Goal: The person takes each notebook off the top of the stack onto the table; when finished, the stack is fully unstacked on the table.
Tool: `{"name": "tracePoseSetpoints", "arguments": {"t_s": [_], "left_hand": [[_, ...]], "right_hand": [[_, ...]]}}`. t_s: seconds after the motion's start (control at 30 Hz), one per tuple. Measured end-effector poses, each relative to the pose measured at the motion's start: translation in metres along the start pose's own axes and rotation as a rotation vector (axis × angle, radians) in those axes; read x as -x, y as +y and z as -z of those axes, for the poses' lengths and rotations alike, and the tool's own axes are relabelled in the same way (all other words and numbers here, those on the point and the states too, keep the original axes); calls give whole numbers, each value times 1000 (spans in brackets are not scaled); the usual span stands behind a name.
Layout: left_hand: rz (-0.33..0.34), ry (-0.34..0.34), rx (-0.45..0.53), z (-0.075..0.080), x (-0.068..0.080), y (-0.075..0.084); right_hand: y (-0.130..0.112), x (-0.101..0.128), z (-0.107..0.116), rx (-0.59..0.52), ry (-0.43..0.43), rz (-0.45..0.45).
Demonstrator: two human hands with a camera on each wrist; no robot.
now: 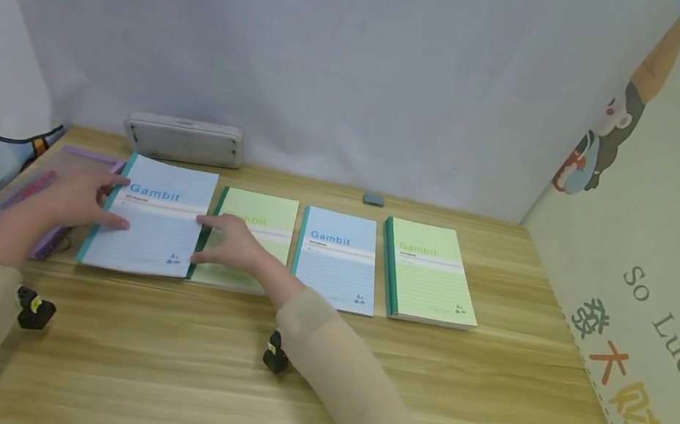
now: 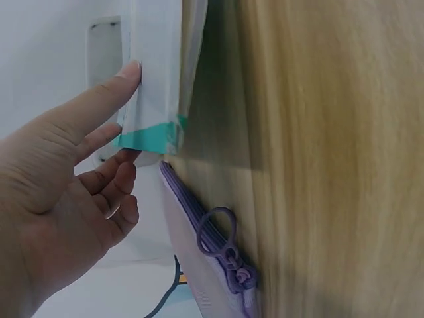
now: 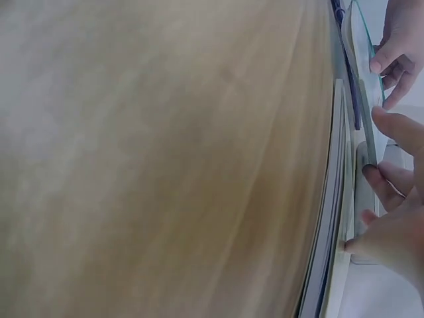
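"Notebook [image 1: 156,235], the blue one, is held up in front of the pale case [image 1: 184,143]! How is it gripped?"

"By both sides! The spine edge is pinched by the left hand [image 1: 75,196], fingers part curled, thumb laid over the cover. The opposite edge is nipped by the right hand [image 1: 235,243], thumb and finger closed to about the thickness of the pages."

"And what is called for?"

"Level handling, it would seem. If it is to be set down, both edges should be lowered together, with the pouch [image 1: 0,206], left of the case, and the green notebook [image 1: 272,220], forward and right of the case, left unnudged."

"Anything hard to make out?"

"Plenty! Part of the green notebook is covered by the right hand, the pouch's contents are blurred, and the blue one is cut off in the left wrist view. Whether a single notebook or two is held cannot be told."
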State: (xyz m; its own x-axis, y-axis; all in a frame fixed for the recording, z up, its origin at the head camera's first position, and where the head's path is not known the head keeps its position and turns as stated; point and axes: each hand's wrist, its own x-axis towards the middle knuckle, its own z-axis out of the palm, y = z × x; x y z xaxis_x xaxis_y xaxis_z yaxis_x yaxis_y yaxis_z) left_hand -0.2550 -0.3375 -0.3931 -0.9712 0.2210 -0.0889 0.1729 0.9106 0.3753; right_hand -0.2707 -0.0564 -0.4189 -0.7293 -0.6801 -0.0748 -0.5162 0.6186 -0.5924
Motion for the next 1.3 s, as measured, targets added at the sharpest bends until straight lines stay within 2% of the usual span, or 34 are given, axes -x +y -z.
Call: {"name": "tracePoseSetpoints", "arguments": {"t_s": [0.17,0.37,0.5,0.67,0.9,1.07,1.17,1.3], "left_hand": [[11,-46,-75,-3,-3,-1],[40,-95,-83,-9,-1,-2],[57,-103,-91,-10,2,0],[44,-93,-135,-10,2,3],[-32,-56,-162,-7,-3,14],[-59,-16,-71,-3,-10,32],[-64,7,2,1,-11,47],[-78,32,44,4,-10,68]], "right_hand": [[0,-1,-3,126,-55,-17],[-1,3,-7,283,-104,12],[0,5,-6,314,-118,22],[5,5,-3,263,-103,67],[8,15,11,30,-78,101],[8,28,29,-83,-70,79],[11,36,43,-110,-39,70],[16,47,62,-137,-13,91]]}}
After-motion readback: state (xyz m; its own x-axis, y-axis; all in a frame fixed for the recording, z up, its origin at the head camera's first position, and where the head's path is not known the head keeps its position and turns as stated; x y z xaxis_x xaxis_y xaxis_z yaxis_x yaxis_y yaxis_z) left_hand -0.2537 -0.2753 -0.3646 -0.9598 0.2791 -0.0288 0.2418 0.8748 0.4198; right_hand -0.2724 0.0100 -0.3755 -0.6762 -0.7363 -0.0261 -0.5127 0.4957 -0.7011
